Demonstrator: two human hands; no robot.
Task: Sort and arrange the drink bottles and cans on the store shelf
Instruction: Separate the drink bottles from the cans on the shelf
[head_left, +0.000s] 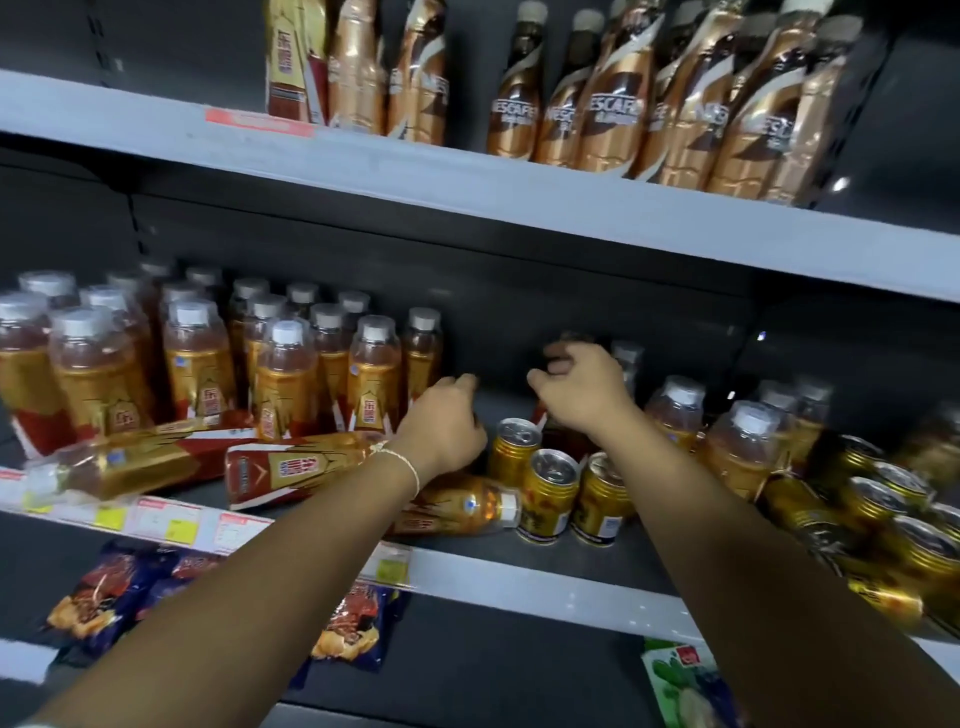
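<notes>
Three gold cans (550, 493) — upright, shelved.

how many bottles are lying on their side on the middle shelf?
3. One at far left on the shelf front, one beside it left of the left hand, one under the left wrist by the gold cans. More may be hidden behind the arms.

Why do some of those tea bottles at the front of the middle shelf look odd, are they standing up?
No, tipped over. Three tea bottles lie on their sides along the middle shelf front edge.
</notes>
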